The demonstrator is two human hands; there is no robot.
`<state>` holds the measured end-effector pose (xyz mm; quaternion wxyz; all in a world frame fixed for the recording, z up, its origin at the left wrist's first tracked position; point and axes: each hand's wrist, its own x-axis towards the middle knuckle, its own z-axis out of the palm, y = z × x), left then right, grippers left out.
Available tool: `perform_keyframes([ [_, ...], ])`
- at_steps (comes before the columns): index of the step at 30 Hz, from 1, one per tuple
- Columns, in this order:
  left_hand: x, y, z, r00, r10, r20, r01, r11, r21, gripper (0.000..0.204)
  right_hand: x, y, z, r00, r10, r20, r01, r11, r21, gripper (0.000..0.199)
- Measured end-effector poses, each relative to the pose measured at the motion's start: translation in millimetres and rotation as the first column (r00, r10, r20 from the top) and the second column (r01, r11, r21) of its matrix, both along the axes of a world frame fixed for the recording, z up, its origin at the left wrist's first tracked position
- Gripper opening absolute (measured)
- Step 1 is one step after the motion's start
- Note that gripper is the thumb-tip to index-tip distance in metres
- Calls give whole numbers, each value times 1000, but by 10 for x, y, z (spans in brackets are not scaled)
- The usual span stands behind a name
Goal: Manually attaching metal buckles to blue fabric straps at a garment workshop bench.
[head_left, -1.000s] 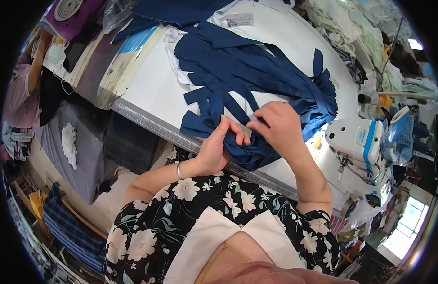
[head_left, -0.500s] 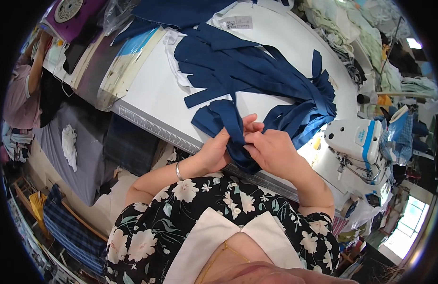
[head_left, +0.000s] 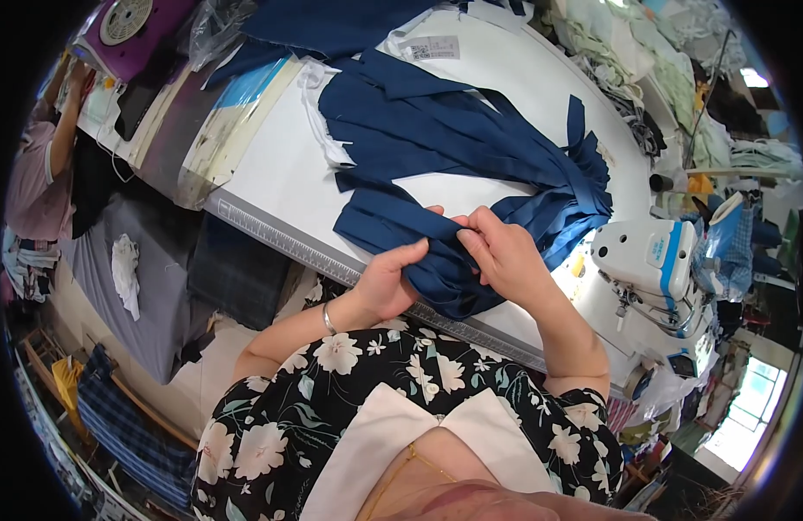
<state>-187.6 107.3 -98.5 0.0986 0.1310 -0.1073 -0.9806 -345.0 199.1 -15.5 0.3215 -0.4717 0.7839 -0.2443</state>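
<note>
while the white worktable point(head_left: 271, 165) sits in a cluttered sewing room with a white sewing machine point(head_left: 649, 260) at its right, both hands pinch navy fabric strips point(head_left: 436, 148) at the near edge, left hand point(head_left: 388, 282) and right hand point(head_left: 501, 256) closed on them

Bare white table top point(head_left: 271, 165) lies open at centre left of the frame, between the stacked boards point(head_left: 202, 122) along the upper left edge and the spread of navy fabric strips point(head_left: 445, 130) in the middle. Another open patch of table shows at top centre, around a small paper label point(head_left: 427, 48). The strips fan across the centre and bunch at right, closing off the way to the white sewing machine point(head_left: 653, 260), which blocks the right side. Both hands, the left hand point(head_left: 388, 282) and right hand point(head_left: 506, 256), are closed on the bundle at the near table edge, filling the lower centre.
</note>
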Motion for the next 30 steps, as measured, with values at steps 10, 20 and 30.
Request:
perform_keyframes([
  [10,-19,41,40,995,100,-7,-100,995,-28,12,-165,-206,155,990,139,15,-137,987,-81,6],
  [20,-75,41,-62,976,84,-203,-122,976,-180,34,-1274,-1232,-560,585,-359,-727,-88,864,-497,15],
  [30,-61,31,-89,966,112,-232,-143,982,-123,43,-714,-1325,-299,813,-75,-578,-81,967,-240,26],
])
